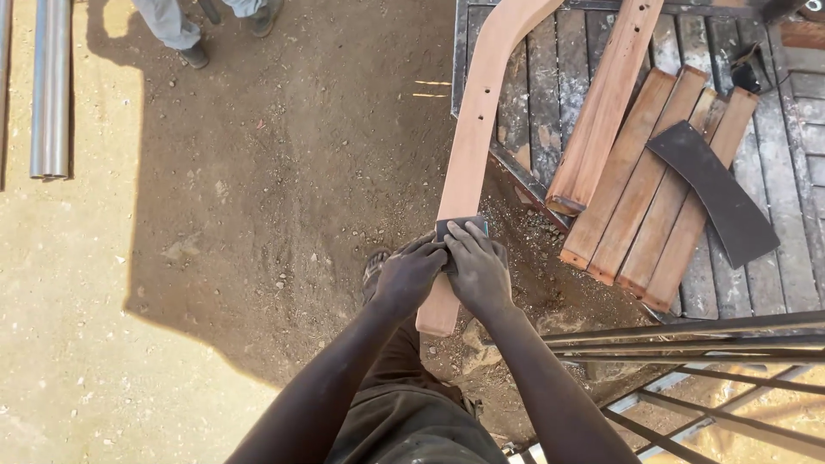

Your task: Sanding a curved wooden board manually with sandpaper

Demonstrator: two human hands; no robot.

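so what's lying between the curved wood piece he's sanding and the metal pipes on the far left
Only bare dirt ground, part shade, part sun, lies between the curved wood piece and the metal pipes in the head view; another person's feet stand farther up.

So everything sits around the long curved reddish wooden piece [473,146], which runs from the pallet down toward the person. Both hands are on its near end: left hand [406,277] on its left side, right hand [478,271] on its right, pressing a small dark sanding pad [461,228] on top of it. Right of the curved piece, a straight drilled wooden board [606,103] leans on the weathered grey slatted pallet [795,258], then a row of flat wooden slats [653,198] with a dark curved flat strip [718,193] lying on them. Far left of it, metal pipes [50,86] lie on the dirt ground [215,215]. Near right, a black metal bar frame [687,378].
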